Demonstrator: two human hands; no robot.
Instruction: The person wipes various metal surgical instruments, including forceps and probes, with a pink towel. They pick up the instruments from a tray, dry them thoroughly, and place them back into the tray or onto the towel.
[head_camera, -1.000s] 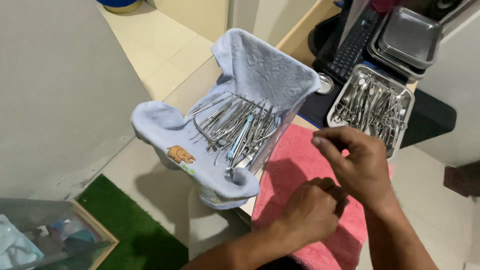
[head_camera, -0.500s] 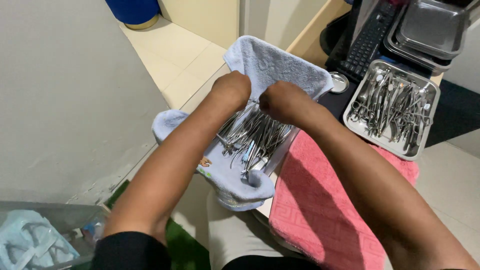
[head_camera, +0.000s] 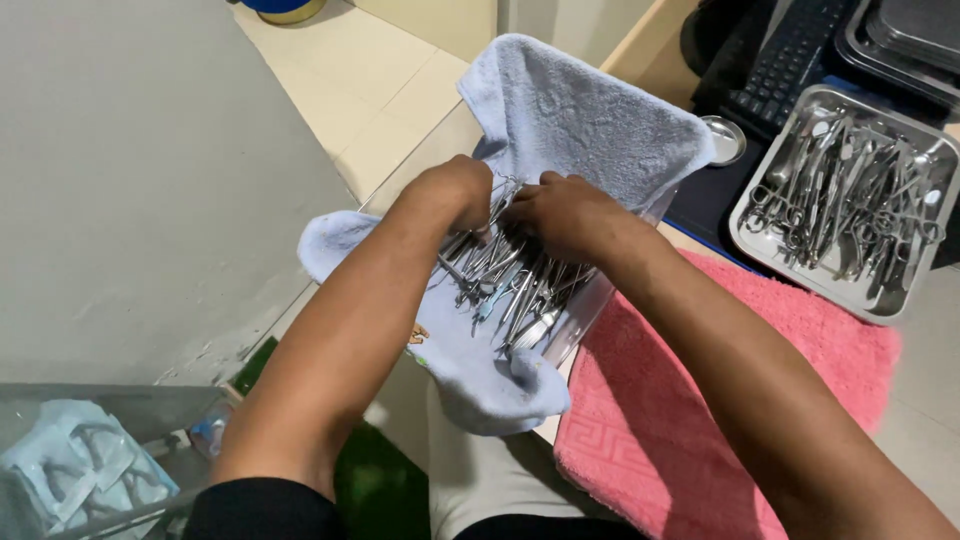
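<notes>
Keyboard (head_camera: 790, 55) beyond second instrument tray (head_camera: 850, 200)

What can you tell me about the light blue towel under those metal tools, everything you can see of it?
The light blue towel is soft terry cloth, draped over a container so its middle sags into a hollow. A pile of metal instruments lies in that hollow. Its far flap stands up crumpled; its near corner hangs over the edge beside the pink mat. A small orange printed motif shows on the near side. The left hand and right hand reach into the pile on it.
</notes>
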